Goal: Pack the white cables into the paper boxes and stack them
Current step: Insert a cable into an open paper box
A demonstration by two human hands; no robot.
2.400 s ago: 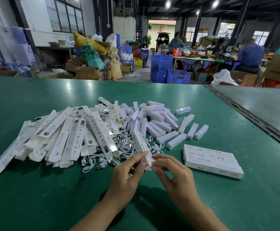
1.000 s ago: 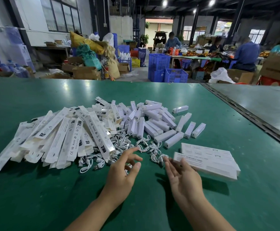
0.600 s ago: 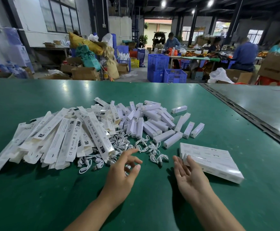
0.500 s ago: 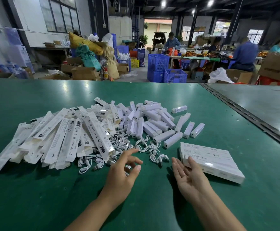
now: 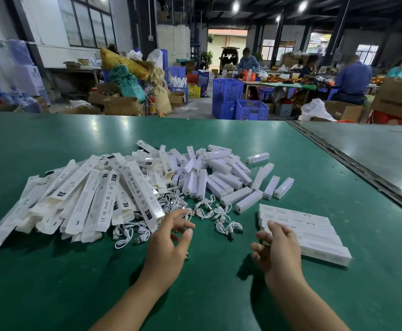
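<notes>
- The left hand hovers with loosely curled fingers, holding nothing, at the near edge of the white cables, probably so it can pick up the next one.
- The right hand is relaxed and empty, just beside the stack of packed boxes, which sits squared up on the right, clear of loose stock.
- The unfilled paper boxes are fanned out on the left, within the left hand's reach.
- Their print reads "CE", "FC", "RoHS" and "Made in China"; the stack's lettering is too small to read.

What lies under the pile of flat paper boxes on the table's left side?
Coiled white cables poke out from beneath the flat paper boxes at the near edge, on the green table. Anything deeper under the pile is covered.
</notes>
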